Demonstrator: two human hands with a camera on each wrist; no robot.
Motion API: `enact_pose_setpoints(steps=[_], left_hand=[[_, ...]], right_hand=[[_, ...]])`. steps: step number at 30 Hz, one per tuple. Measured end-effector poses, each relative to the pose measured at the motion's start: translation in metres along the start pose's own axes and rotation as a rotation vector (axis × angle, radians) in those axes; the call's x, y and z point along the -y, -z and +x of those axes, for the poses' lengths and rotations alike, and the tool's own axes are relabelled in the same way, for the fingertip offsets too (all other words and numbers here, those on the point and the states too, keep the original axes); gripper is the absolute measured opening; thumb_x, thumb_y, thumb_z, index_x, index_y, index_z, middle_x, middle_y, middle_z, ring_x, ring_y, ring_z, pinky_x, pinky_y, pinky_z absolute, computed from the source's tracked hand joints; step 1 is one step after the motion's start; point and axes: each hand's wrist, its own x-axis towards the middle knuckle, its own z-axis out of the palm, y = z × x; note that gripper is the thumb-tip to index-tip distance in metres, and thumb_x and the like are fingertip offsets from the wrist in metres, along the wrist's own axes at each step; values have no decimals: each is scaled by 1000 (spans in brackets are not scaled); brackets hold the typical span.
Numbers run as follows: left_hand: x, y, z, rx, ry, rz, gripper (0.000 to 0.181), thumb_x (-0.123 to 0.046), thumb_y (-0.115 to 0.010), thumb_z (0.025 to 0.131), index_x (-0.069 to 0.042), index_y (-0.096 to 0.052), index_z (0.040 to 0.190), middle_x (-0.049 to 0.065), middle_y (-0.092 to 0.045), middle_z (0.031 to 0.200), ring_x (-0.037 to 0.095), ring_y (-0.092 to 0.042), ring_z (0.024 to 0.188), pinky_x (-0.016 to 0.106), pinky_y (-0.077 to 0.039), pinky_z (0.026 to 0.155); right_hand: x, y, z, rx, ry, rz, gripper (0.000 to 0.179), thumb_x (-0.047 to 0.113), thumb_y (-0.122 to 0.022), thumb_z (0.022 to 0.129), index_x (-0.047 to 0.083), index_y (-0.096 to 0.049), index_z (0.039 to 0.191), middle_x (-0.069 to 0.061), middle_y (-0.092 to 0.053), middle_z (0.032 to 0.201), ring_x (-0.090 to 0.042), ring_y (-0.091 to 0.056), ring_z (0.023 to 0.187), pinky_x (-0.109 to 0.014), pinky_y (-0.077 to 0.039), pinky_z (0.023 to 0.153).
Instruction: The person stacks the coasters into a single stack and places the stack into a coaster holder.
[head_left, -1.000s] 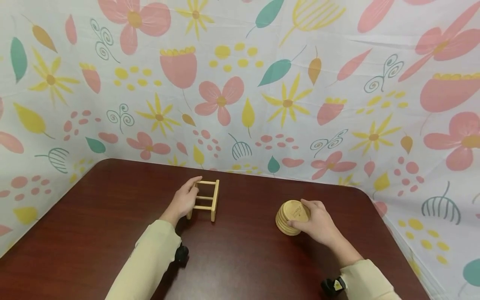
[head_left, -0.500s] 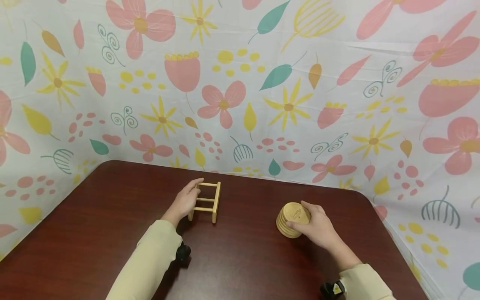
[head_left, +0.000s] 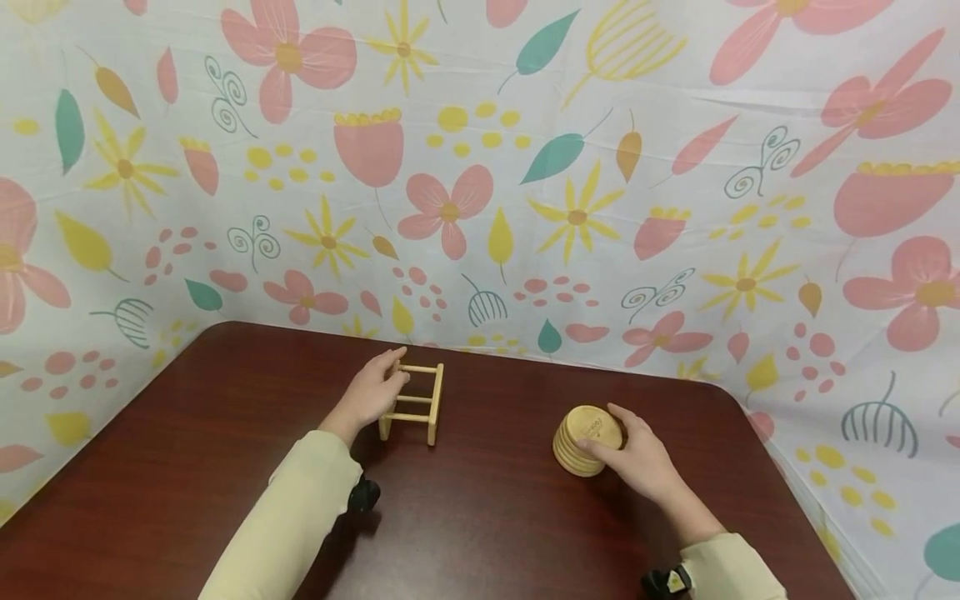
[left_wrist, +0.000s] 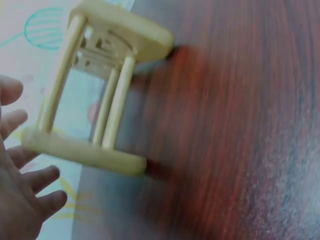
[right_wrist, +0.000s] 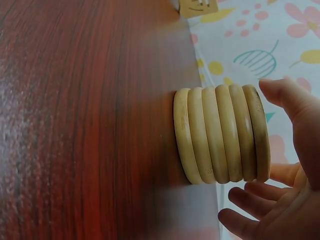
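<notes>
A small wooden rack [head_left: 433, 404] with two end panels joined by round bars stands on the table towards the back left. My left hand [head_left: 371, 390] is over its left end panel. In the left wrist view the fingers [left_wrist: 42, 179] are loosely spread beside that near panel [left_wrist: 85, 155], gripping nothing. To the right stands a stack of several round wooden coasters [head_left: 576, 450], the top one engraved. My right hand [head_left: 643, 454] is beside the stack, thumb and fingers spread about the top coaster [right_wrist: 257, 132]. In the right wrist view its lower fingers hang loosely below the stack.
The dark reddish-brown table [head_left: 480, 517] has rounded back corners. A white cloth [head_left: 480, 250] printed with flowers and leaves hangs right behind it and along both sides. Black camera bands [head_left: 363, 497] sit at both wrists below pale sleeves.
My left hand has risen slightly off the rack's left panel, its fingers loosened. My right fingers have eased a little outward from the top coaster. The rack and stack stay put; the view shifts slightly.
</notes>
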Motion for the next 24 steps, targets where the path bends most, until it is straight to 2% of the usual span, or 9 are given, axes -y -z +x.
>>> enact_pose_setpoints(steps=[7,10,13,16,20,24], left_hand=[[-20,-11,-2,-51,-73,128,54,-37,-43,92,-21,-28,141,4,-20,148,27,-24,133,49,-26,103],[-32,-19,-4,-94,-140,183,54,-37,-44,91,-19,-32,140,4,-24,146,25,-22,134,48,-25,104],[-48,-31,-11,-105,-197,195,55,-36,-46,90,-16,-33,140,5,-27,146,23,-22,134,44,-24,105],[-64,-45,-17,-80,-240,158,55,-37,-46,90,-17,-33,140,4,-27,145,22,-24,133,42,-25,105],[-86,-68,-20,-19,-263,50,54,-36,-47,89,-18,-34,139,3,-31,143,21,-29,131,41,-28,104],[-104,-94,-23,78,-221,-60,56,-36,-48,89,-15,-34,139,5,-35,141,22,-32,129,41,-29,103]], right_hand=[[0,0,0,16,-28,48,87,55,-60,76,4,-29,138,-21,-39,133,-34,-43,116,-49,-38,89],[-1,0,-1,23,-46,89,86,56,-58,78,5,-27,139,-21,-37,135,-35,-43,117,-48,-40,89],[-3,1,-4,47,-82,140,84,55,-57,79,6,-24,140,-21,-34,138,-35,-43,118,-46,-42,88],[-5,1,-6,62,-105,188,83,54,-56,80,7,-24,140,-21,-32,139,-35,-41,120,-46,-41,89],[-5,3,-6,57,-110,234,81,53,-56,80,7,-26,140,-21,-31,140,-37,-39,122,-47,-40,91],[-5,7,-7,58,-127,258,80,51,-56,81,5,-26,139,-21,-31,140,-36,-38,123,-48,-38,93]])
